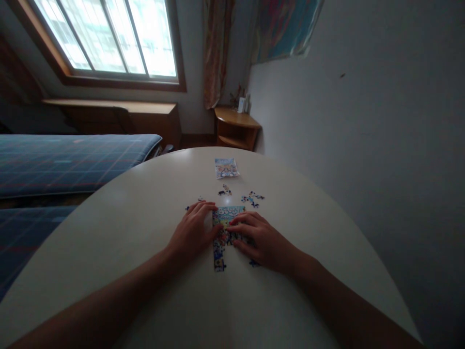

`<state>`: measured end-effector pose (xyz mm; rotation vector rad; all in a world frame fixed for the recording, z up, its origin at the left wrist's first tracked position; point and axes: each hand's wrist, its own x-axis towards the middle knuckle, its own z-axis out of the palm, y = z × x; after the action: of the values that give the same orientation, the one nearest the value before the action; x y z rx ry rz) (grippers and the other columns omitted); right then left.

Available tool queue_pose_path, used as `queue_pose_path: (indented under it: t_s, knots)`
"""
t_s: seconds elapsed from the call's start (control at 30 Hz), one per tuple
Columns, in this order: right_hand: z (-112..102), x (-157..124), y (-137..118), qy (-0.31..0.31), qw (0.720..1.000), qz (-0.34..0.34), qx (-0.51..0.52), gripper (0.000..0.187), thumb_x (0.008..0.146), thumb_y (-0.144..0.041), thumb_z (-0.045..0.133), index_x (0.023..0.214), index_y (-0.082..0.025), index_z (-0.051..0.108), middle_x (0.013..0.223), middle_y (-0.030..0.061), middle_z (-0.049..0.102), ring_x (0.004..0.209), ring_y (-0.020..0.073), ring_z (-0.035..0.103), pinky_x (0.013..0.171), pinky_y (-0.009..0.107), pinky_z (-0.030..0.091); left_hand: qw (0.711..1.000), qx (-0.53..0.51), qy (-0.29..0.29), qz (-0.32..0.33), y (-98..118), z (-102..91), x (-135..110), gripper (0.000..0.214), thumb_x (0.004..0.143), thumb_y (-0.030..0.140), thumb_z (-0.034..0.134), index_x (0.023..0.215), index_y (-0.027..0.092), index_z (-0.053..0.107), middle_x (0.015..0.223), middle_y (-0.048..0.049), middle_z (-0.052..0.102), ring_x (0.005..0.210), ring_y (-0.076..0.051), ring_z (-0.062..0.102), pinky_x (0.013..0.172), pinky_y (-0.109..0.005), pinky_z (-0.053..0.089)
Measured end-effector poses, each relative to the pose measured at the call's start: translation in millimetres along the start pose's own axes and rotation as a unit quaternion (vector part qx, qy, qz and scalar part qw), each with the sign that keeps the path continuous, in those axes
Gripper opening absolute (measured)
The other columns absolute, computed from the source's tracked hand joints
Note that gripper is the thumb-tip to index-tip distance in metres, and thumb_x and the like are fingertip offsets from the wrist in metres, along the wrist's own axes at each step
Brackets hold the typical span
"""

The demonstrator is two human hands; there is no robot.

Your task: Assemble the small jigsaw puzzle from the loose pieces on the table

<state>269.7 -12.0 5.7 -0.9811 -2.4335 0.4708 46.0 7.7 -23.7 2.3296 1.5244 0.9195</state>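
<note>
A partly assembled jigsaw puzzle (232, 210) lies flat on the white table, with a light blue lettered top and a strip running down its left side. My left hand (194, 228) rests along the puzzle's left edge, fingers stretched and thumb touching the picture. From the other side, my right hand (259, 235) lies over the puzzle's right part, its slightly bent fingers apart and their tips on the middle pieces. A small red spot shows at one right fingertip; what it is I cannot make out. Both hands cover parts of the puzzle.
Loose puzzle pieces (250, 198) lie beyond the puzzle, with another small group (225, 190) beside them. Farther back is a printed packet (226, 168). The round table (145, 213) meets a wall at right; a plaid mattress (72, 160) is at left.
</note>
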Motion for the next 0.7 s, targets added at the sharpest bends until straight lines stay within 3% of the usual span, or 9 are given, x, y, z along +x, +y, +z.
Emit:
queue_pose_path:
  t_s: [0.27,0.4,0.53,0.7]
  knots:
    - [1,0,3,-0.001,1.0,-0.003,0.011,0.031,0.089,-0.025,0.063,0.12,-0.024,0.065,0.12,0.0073,0.064,0.117,0.0205,0.053,0.105,0.041,0.041,1.0,0.0,-0.003,0.014,-2,0.9,0,0.038,0.08,0.031,0.07,0.115,0.02,0.059,0.125,-0.0081,0.063,0.127,-0.029,0.049,0.108,-0.048,0.042]
    - [-1,2,7,0.034,0.998,0.035,0.031,0.023,0.095,-0.024,0.055,0.114,-0.021,0.066,0.116,0.0076,0.066,0.113,0.0188,0.056,0.102,0.038,0.044,0.999,-0.021,-0.006,0.031,-2,1.8,-1,0.036,0.082,0.032,0.068,0.115,0.021,0.058,0.127,-0.0071,0.062,0.126,-0.027,0.051,0.108,-0.048,0.042]
    - [-1,2,12,0.067,0.995,0.075,0.023,0.021,0.093,-0.02,0.057,0.112,-0.02,0.066,0.113,0.0078,0.067,0.111,0.0193,0.058,0.101,0.039,0.045,0.998,-0.015,-0.036,0.058,-1,0.4,-2,0.044,0.08,0.034,0.07,0.12,0.022,0.056,0.132,-0.0073,0.059,0.129,-0.028,0.048,0.109,-0.049,0.04]
    - [0,1,13,0.051,0.997,0.062,0.007,0.025,0.089,-0.019,0.061,0.113,-0.021,0.067,0.116,0.0088,0.066,0.114,0.0214,0.057,0.103,0.043,0.043,0.996,-0.007,-0.059,0.069,1,-1.0,-3,0.047,0.08,0.033,0.07,0.123,0.023,0.054,0.135,-0.0068,0.057,0.13,-0.028,0.047,0.109,-0.049,0.04]
